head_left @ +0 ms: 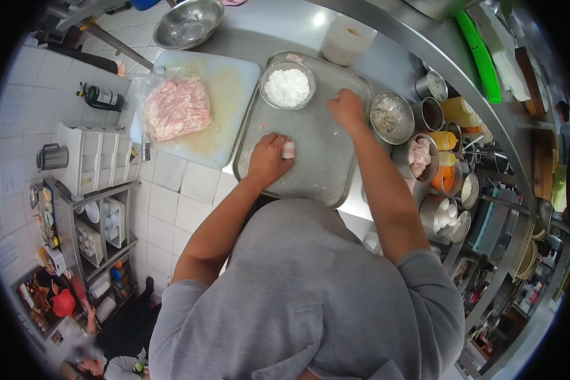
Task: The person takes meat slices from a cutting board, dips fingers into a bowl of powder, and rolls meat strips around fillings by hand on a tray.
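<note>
Both arms reach up the frame from the bottom, forearms bare! The left forearm slants up and right to the left hand, just above centre, back of the hand up, fingers bent, thumb at the lower right side. Across on the right, the right forearm angles up and left, and there's the right hand, higher in the frame, fingers curled in.
</note>
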The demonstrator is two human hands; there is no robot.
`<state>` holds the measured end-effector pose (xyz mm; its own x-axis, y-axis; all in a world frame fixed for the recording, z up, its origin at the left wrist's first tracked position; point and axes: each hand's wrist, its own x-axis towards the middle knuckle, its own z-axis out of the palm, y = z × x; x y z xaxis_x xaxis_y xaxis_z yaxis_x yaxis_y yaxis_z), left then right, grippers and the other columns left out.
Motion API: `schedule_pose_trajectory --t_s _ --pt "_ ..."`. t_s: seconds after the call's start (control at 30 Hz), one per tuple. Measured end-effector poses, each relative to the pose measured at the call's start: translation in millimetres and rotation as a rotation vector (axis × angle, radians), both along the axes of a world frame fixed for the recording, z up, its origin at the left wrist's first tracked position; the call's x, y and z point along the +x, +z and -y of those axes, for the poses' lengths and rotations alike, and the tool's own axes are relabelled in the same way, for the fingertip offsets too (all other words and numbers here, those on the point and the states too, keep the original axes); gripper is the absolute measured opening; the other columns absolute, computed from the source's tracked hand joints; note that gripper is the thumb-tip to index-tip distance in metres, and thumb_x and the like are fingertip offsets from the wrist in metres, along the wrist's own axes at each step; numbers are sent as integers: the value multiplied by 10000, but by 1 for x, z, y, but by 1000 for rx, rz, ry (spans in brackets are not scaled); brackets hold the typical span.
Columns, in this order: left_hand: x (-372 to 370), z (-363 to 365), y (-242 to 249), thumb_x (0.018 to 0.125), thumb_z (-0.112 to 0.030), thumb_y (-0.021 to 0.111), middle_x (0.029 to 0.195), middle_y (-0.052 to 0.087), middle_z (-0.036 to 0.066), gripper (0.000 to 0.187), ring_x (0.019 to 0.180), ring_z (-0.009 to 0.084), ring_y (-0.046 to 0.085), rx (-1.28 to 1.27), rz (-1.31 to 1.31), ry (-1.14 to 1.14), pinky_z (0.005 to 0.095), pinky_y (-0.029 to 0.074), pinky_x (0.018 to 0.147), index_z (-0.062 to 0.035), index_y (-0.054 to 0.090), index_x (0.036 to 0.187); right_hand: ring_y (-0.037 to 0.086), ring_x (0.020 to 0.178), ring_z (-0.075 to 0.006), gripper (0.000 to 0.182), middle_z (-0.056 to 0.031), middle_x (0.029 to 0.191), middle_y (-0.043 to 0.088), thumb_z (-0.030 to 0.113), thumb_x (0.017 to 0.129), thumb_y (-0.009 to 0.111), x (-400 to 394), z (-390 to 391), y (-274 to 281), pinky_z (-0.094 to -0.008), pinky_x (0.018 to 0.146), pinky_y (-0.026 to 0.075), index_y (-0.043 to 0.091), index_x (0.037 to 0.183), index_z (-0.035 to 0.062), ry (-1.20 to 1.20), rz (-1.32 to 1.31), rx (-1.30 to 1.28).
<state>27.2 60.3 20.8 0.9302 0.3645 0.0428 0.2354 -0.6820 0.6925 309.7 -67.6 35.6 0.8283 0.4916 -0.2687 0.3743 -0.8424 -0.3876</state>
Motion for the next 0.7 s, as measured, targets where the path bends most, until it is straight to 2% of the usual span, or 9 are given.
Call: schedule_pose_trajectory --t_s 0.03,0.07,0.13,0.17,0.23,0.33,0.47,0.53,0.7 --pt "2 2 1 771 -143 887 1209 732 182 504 1145 431 709 -2 -20 -1 518 600 1010 -41 770 1251 818 997 -401 359 -201 1104 844 209 941 797 -13 11 -4 -478 882 639 801 1248 22 -44 -58 188" --pt "4 4 1 762 -150 889 1202 730 183 502 1144 431 709 -6 -42 -5 521 600 1008 -40 776 1239 818 997 -401 359 -201 1104 844 209 941 797 -29 22 -10 -478 882 639 801 1248 22 -53 -63 185" --pt "9 7 1 759 -151 883 1192 728 185 499 1142 430 710 -1 -50 -19 520 600 1011 -39 783 1235 795 856 -272 293 -147 991 834 109 950 775 -64 34 -14 -408 806 623 768 1221 -2 -143 -287 620" --pt "10 10 1 757 -152 877 1182 726 187 496 1139 429 710 4 -54 -22 520 599 1014 -39 789 1232 795 856 -272 293 -147 991 834 109 950 775 -78 40 -13 -408 806 623 768 1221 -2 -159 -287 618" --pt "13 13 4 760 -159 871 1176 727 184 520 1141 411 710 21 -68 -46 513 595 1018 -34 791 1258 707 792 -107 241 -38 887 744 27 1013 744 -100 44 -10 -315 714 590 700 1248 -7 -125 -542 803" --pt "15 17 8 762 -169 868 1167 726 181 547 1145 394 709 49 -89 -60 507 592 1018 -28 796 1285 711 809 -108 191 -25 913 748 30 1045 756 -118 44 -21 -302 721 586 712 1227 -4 -119 -520 912" --pt "17 22 6 760 -179 872 1143 719 180 544 1132 397 710 59 -84 -56 511 593 1006 -30 804 1279 712 822 -99 162 -27 940 756 47 1056 774 -128 47 -22 -292 737 586 725 1197 -14 -62 -400 887" --pt "17 22 6 760 -179 872 1135 718 181 538 1126 398 712 58 -77 -51 510 594 1002 -32 808 1273 783 826 -174 163 -114 946 826 72 1019 767 -133 48 -12 -340 777 618 767 1159 -12 -57 -300 824" --pt "16 24 5 758 -175 872 1118 713 192 528 1105 409 716 60 -49 -29 512 596 989 -26 812 1261 790 806 -203 171 -145 935 826 102 1026 773 -138 46 -2 -349 767 620 772 1161 -3 -11 -242 771"
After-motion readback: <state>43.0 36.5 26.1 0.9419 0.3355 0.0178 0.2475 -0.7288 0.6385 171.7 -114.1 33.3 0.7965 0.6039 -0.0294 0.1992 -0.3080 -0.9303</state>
